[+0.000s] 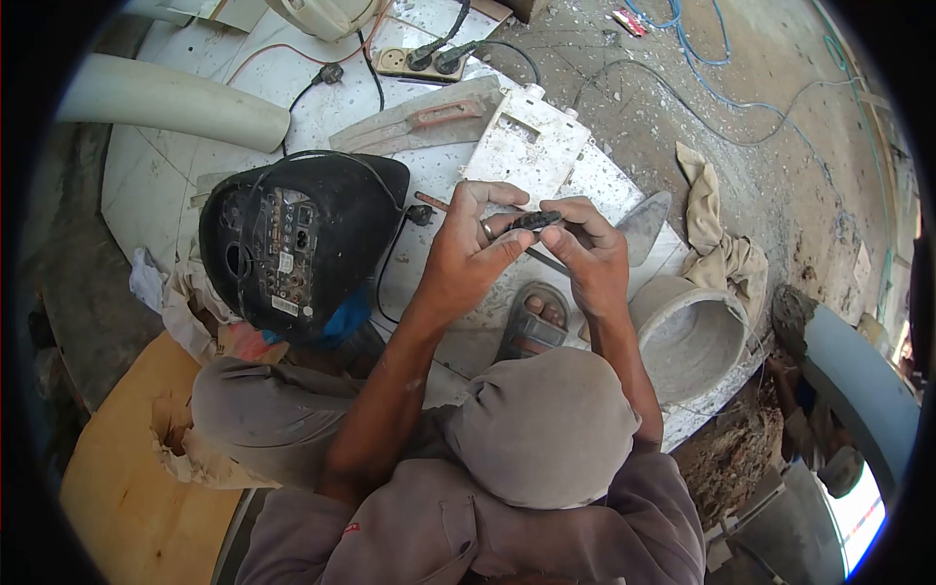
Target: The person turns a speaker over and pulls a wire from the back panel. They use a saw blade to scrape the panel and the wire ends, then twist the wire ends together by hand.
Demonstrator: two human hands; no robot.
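Both of my hands meet above the tiled surface, in front of my knees. Between their fingertips is a small black piece (pixel 535 220), partly covered; I cannot tell its kind. My left hand (pixel 473 244) pinches its near end between thumb and fingers, and a ring shows on one finger. My right hand (pixel 593 255) pinches the other end. Just beyond the hands lies a dusty white plastic box (pixel 524 146) with a rectangular cutout. A trowel's grey blade (pixel 643 229) shows right of my right hand. A black plug (pixel 419 214) on a cable lies left of my left hand.
A black speaker (pixel 292 239) with a control panel stands at left. Farther off are a power strip (pixel 419 64) with plugs in it and a pale pipe (pixel 180 105). At right sit a cement-crusted bucket (pixel 690 341) and a beige rag (pixel 717 234). Blue cable (pixel 697 60) crosses the floor.
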